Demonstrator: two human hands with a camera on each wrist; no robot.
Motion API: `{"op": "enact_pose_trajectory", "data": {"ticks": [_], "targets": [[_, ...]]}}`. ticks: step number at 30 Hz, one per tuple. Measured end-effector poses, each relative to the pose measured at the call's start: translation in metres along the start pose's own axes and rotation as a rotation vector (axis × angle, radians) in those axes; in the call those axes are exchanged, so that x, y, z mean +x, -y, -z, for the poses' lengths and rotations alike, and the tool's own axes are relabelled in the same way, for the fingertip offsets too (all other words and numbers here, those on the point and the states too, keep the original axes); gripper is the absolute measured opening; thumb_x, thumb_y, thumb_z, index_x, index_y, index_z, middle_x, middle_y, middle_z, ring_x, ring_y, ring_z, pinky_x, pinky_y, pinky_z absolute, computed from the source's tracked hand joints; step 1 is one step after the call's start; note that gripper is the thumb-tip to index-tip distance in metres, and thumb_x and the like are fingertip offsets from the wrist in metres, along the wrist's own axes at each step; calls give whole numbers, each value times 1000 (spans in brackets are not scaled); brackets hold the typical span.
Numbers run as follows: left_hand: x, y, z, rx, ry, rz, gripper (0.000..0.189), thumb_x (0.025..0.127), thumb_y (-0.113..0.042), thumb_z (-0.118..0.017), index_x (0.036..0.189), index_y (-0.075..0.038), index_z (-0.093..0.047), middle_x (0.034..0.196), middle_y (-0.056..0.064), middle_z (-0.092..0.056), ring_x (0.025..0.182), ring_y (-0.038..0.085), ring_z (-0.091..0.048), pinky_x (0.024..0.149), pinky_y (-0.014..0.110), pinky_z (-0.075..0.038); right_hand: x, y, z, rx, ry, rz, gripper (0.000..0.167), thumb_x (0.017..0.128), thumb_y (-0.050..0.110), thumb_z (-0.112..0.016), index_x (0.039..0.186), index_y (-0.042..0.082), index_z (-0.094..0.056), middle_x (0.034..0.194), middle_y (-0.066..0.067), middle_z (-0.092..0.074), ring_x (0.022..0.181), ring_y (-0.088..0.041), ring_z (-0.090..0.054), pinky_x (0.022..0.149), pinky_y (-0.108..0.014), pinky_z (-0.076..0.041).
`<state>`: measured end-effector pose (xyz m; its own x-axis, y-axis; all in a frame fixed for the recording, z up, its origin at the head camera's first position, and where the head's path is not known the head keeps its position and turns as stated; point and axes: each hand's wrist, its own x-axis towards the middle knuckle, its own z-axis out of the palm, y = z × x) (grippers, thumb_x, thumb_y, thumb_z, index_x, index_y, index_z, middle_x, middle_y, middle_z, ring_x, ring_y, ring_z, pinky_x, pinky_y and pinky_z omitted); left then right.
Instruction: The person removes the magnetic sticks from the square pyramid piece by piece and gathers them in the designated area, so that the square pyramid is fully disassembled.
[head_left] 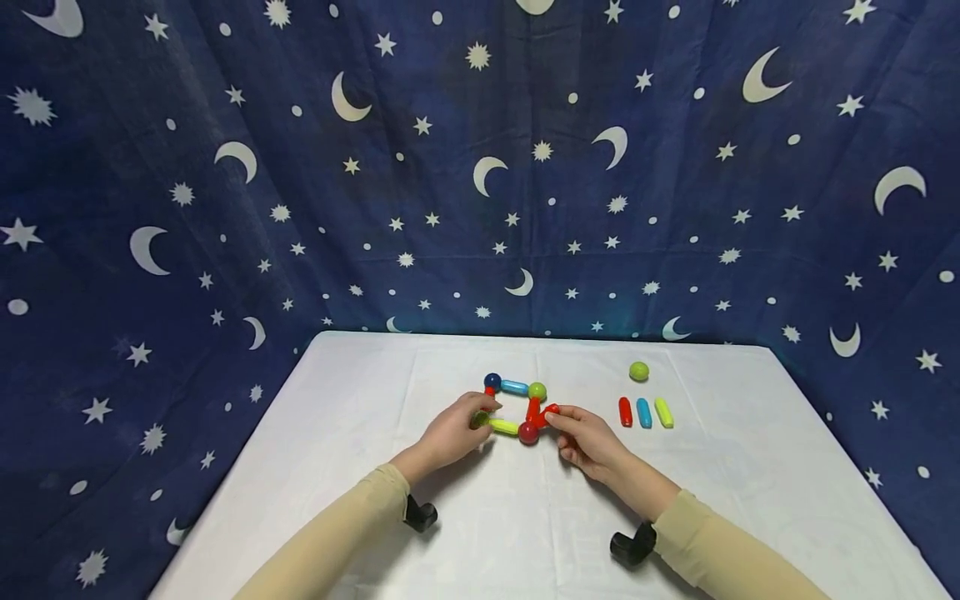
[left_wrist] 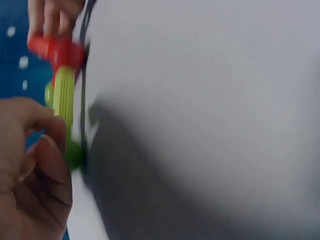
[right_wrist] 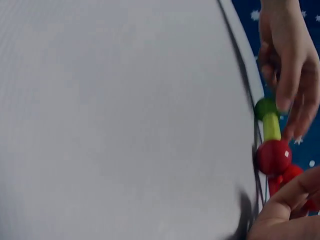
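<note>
White table (head_left: 337, 433), starry backdrop. Your left hand (head_left: 450, 433) pinches green ball (head_left: 480, 419); yellow-green rod (head_left: 504, 427) lies left-right, reaching red ball (head_left: 528, 432). Your right hand (head_left: 588, 440) pinches red rod (head_left: 547, 413) at table centre.

No text, label, brand, number or sign can be read in any of the three views. Only printed moons, stars and dots are carried by the blue backdrop cloth (head_left: 480, 167), filling the upper part of the head view, and nothing is written on them. No lettering is borne by the white table (head_left: 375, 467) in the lower half.
</note>
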<state>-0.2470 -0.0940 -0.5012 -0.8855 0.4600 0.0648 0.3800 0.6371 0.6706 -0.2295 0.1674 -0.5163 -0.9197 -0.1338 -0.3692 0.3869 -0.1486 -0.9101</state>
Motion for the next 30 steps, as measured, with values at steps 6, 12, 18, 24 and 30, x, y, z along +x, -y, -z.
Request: {"op": "enact_pose_trajectory", "data": {"ticks": [6, 12, 18, 24, 30], "targets": [[5, -20, -29, -158, 49, 55, 45, 94, -25, -77, 134, -14, -60, 122, 3, -61, 58, 13, -64, 55, 30, -54, 0, -3, -15, 150, -75, -36, 34, 100, 16, -68, 128, 4, -55, 77, -2, -62, 53, -6, -55, 55, -16, -51], [12, -22, -44, -186, -9, 82, 36, 92, -20, -79, 123, -13, -60, 109, -1, -64, 60, 10, -62, 56, 29, -54, 1, -6, -24, 213, -115, -18, 36, 101, 15, -66, 131, 3, -51, 77, 0, -61, 53, -4, -54, 53, -15, -49], [17, -21, -47, -249, -15, 99, 34, 92, -21, -79, 120, -15, -59, 104, -2, -63, 55, 13, -62, 51, 30, -53, 2, -8, -27, 204, -173, 21, 38, 102, 13, -65, 134, 2, -49, 80, 0, -59, 52, -4, -50, 49, -16, -46], [20, -21, -49, -281, -17, 90, 32, 93, -21, -79, 117, -14, -59, 100, -2, -64, 54, 13, -61, 49, 30, -52, 3, -9, -29, 164, -230, 43, 46, 100, 11, -67, 140, 3, -47, 82, -2, -60, 50, -5, -49, 46, -17, -44], [19, -18, -48, -331, 2, 116, 32, 93, -22, -79, 118, -16, -59, 96, -1, -65, 56, 15, -63, 48, 31, -51, 2, -10, -31, 132, -252, 40, 47, 100, 12, -68, 141, 4, -47, 85, -3, -59, 50, -6, -49, 47, -18, -45]]}}
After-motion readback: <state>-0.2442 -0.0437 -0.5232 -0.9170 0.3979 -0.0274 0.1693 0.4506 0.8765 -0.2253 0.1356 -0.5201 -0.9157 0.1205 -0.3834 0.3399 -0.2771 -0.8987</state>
